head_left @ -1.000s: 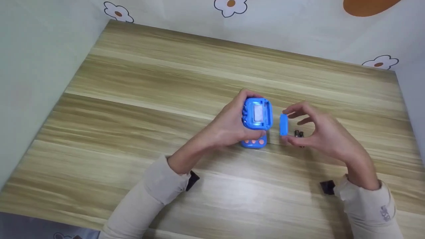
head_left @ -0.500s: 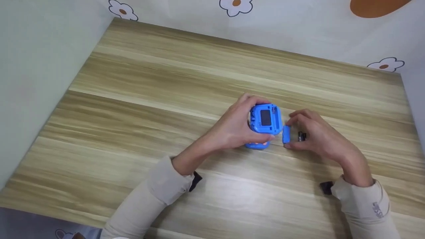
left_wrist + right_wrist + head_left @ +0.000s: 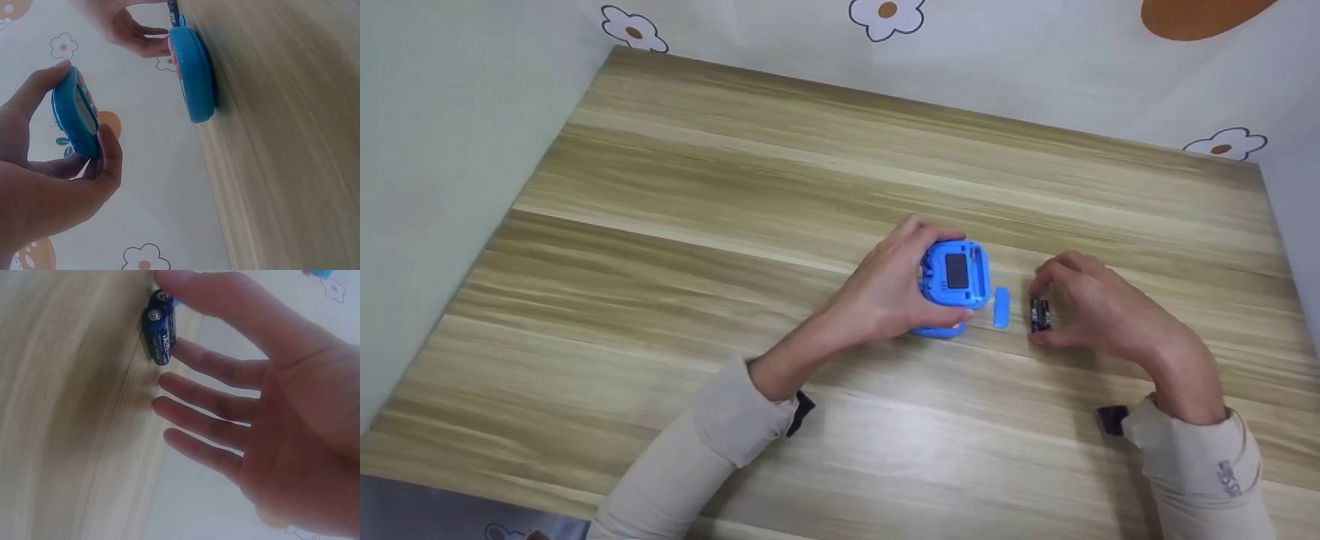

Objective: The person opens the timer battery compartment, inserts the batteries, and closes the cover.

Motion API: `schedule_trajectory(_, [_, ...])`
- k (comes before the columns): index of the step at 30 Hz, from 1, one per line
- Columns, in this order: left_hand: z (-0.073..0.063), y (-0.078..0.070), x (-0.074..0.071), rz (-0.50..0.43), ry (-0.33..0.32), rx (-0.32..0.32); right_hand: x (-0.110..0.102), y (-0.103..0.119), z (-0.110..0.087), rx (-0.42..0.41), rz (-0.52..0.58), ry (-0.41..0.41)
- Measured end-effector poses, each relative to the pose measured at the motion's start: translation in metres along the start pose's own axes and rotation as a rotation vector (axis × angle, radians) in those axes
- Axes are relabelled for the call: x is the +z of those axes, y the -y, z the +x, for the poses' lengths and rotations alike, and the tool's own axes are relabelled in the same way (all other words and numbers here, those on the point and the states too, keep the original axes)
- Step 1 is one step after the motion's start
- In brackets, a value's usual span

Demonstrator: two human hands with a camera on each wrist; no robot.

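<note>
My left hand (image 3: 877,289) grips a blue plastic device (image 3: 971,296) by its edges, thumb on the near side and fingers on the far side. An empty battery slot runs along its right side, beside a dark rectangular panel. A second blue device (image 3: 197,79), with pinkish round buttons, lies on the table, partly hidden under the held one in the head view. Over at the right, two dark blue batteries (image 3: 160,332) lie side by side on the table. My right hand (image 3: 1099,307) has thumb and index finger around their two ends, the other fingers extended.
A small blue battery cover (image 3: 1001,307) lies on the wood-grain table (image 3: 697,187) between the held device and the batteries. Pale walls with flower drawings stand at the table's back and sides.
My right hand has let go of the battery cover, now on the table, and moved right to the batteries. My left hand has lowered the device slightly and tilted it.
</note>
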State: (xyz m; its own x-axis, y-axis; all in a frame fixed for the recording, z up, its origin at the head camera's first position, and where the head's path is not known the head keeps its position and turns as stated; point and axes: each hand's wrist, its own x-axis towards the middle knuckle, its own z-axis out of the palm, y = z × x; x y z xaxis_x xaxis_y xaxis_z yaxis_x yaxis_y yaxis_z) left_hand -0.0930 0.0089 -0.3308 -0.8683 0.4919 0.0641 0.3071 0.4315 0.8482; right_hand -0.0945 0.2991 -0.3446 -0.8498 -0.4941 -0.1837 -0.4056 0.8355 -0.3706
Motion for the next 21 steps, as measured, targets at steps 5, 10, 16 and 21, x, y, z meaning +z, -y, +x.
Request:
schedule_trajectory(5, [-0.001,0.0,-0.001,0.014,0.001,0.001,0.0,-0.001,0.001,-0.015,-0.036,-0.001])
schedule_trajectory(10, [-0.001,0.0,0.001,0.023,0.013,-0.007,-0.005,0.008,0.0,-0.009,0.003,-0.067])
schedule_trajectory(16, [-0.001,0.001,0.003,0.023,0.027,0.001,-0.022,0.039,-0.007,-0.192,0.173,-0.287])
schedule_trajectory(21, [-0.002,0.0,0.006,0.028,0.028,0.004,-0.027,0.06,-0.011,-0.261,0.249,-0.348])
